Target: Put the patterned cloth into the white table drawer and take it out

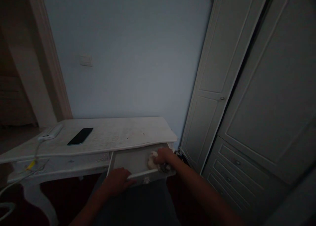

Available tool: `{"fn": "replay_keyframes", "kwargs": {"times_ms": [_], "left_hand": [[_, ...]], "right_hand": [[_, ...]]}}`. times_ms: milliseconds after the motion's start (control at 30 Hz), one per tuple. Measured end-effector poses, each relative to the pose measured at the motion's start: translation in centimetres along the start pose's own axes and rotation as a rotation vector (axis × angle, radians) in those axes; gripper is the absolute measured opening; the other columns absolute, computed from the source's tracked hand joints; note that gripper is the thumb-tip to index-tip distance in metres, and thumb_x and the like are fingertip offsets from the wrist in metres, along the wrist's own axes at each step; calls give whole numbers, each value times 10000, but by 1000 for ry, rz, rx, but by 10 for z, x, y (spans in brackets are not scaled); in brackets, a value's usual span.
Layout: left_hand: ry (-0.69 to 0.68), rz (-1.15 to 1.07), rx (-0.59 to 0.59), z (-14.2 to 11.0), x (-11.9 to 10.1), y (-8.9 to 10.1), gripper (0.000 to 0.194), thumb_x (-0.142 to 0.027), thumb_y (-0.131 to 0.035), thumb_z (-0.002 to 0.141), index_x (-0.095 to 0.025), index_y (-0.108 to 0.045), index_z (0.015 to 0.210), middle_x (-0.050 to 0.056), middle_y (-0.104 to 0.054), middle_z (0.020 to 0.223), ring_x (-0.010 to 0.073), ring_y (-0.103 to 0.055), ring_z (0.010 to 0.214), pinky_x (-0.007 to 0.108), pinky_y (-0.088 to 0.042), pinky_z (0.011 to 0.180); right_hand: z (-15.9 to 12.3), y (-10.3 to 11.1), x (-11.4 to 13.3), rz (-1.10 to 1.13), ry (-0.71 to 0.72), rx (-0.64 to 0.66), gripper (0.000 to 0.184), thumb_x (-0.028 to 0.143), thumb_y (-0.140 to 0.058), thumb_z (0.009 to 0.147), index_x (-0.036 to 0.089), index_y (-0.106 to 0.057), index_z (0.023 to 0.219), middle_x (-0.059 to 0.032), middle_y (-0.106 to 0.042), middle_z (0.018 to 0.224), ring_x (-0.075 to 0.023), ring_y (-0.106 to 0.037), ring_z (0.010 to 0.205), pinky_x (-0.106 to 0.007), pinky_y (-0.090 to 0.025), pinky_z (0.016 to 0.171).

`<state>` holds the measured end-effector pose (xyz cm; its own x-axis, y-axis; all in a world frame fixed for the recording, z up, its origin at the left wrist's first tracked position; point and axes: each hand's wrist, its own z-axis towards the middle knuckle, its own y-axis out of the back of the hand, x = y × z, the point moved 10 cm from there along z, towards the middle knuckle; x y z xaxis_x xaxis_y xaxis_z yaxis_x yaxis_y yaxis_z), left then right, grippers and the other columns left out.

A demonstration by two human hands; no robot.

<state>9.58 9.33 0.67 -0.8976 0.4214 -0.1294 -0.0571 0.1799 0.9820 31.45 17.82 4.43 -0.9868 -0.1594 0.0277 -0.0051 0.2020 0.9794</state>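
Dim room, seen from your head camera. Your right hand [166, 156] is inside the pulled-out drawer [128, 161], towards its right end, its fingers closed on a crumpled whitish cloth [151, 160]. The hand covers the cloth's middle; one part shows left of your knuckles, another darker bit near the drawer's front edge, where folds are hard to make out. Your left hand [118, 180] grips the drawer front near its left corner; shadow blurs the separate fingers, and its hold inside is partly hidden. A small knob [146, 180] sits on the drawer front between your hands.

The drawer's back end disappears under the white desk [118, 130], whose left end runs out of view. On top, to the left, lie a dark-screened smartphone [80, 136] and a white power strip [52, 132]. Its cable [36, 152] drops over the front, past a yellow tag [31, 165]. The wardrobe [209, 97] at right is cut off above, and your lap sinks into darkness.
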Motion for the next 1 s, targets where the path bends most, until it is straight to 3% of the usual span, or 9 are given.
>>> {"fn": "replay_keyframes", "kwargs": {"times_ms": [200, 333, 467, 667, 733, 833, 933, 1000], "left_hand": [[-5, 20, 13, -2, -3, 3, 563, -585, -411, 1010, -182, -766, 1180, 183, -762, 1184, 361, -705, 1127, 464, -517, 979], [-34, 30, 20, -3, -6, 2, 543, -566, -426, 1007, -177, -769, 1167, 193, -762, 1173, 375, -708, 1120, 479, -522, 965], [-40, 26, 57, -17, -14, -11, 522, -595, -447, 991, -206, -773, 1116, 185, -763, 1154, 370, -709, 1089, 476, -518, 941], [-19, 11, 119, -43, -26, -42, 536, -616, -423, 1003, -225, -771, 1119, 184, -753, 1162, 405, -688, 1119, 546, -484, 975], [-18, 20, 153, -47, -29, -53, 503, -582, -439, 1004, -225, -764, 1146, 185, -748, 1188, 410, -680, 1142, 549, -478, 988], [-7, 17, 150, -48, -27, -62, 483, -565, -462, 997, -222, -767, 1148, 180, -748, 1202, 408, -672, 1156, 536, -466, 1004], [5, -65, 93, -44, -18, -54, 561, -658, -417, 995, -238, -785, 1055, 141, -772, 1106, 363, -699, 1064, 465, -489, 943], [26, -170, 40, -40, -8, -39, 625, -665, -315, 1027, -255, -784, 976, 100, -782, 1023, 305, -713, 987, 405, -503, 894]], "right_hand": [[15, -6, 27, -55, 8, -11, 511, 402, -799, 711, 120, -806, 1137, -268, -758, 1195, -454, -716, 1149, -513, -581, 914], [16, -2, 33, 1, 55, -44, 452, 499, -726, 814, 191, -803, 1136, -190, -786, 1176, -376, -754, 1087, -419, -594, 862], [11, -2, 19, 57, 26, -99, 467, 561, -663, 877, 206, -786, 1155, -161, -786, 1191, -344, -753, 1093, -378, -588, 848], [18, -15, 10, 127, -109, -182, 364, 351, -676, 912, 114, -749, 1178, -255, -748, 1213, -379, -723, 1152, -438, -572, 907], [27, -21, 24, 173, -121, -184, 328, 322, -651, 936, 102, -748, 1160, -263, -749, 1192, -371, -737, 1120, -436, -577, 895], [40, -26, 65, 249, -90, -198, 356, 364, -611, 975, 107, -726, 1192, -265, -730, 1231, -363, -721, 1149, -442, -568, 920], [47, -32, 122, 334, 31, -193, 467, 461, -663, 940, 151, -674, 1289, -225, -697, 1322, -356, -673, 1225, -454, -546, 973], [45, -40, 158, 395, 167, -143, 586, 497, -774, 836, 193, -655, 1322, -171, -701, 1329, -340, -669, 1218, -441, -542, 980]]}}
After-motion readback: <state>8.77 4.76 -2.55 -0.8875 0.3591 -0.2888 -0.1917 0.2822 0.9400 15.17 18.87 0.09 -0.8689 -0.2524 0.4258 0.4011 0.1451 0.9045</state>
